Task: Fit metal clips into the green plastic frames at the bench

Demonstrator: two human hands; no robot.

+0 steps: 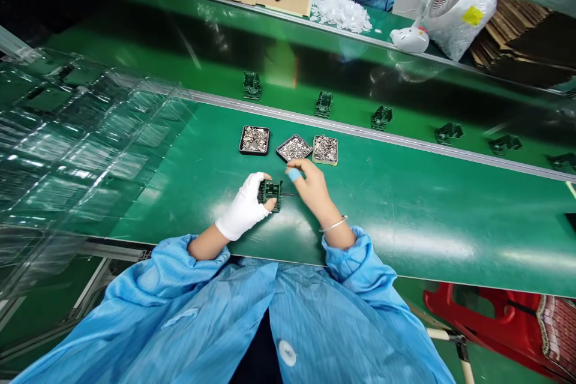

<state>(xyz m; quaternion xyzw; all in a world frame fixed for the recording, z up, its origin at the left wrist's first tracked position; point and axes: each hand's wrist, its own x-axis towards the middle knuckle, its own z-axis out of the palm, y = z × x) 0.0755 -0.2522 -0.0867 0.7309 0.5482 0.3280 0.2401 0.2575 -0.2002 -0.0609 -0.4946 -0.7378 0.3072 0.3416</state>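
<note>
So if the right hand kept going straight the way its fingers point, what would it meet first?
Probably the middle tray of small metal parts. The right hand points up and slightly left across the green table, its fingertips just short of that tray's near edge. Depth is hard to judge.

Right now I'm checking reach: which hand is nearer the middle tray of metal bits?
Right. The right hand has fingertips at the middle tray; the left hand sits lower left, holding the green part.

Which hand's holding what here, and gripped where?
Left hand, in a white glove, holds the small dark green part by its left side. Right hand rests at its right edge; its grip cannot be told.
</note>
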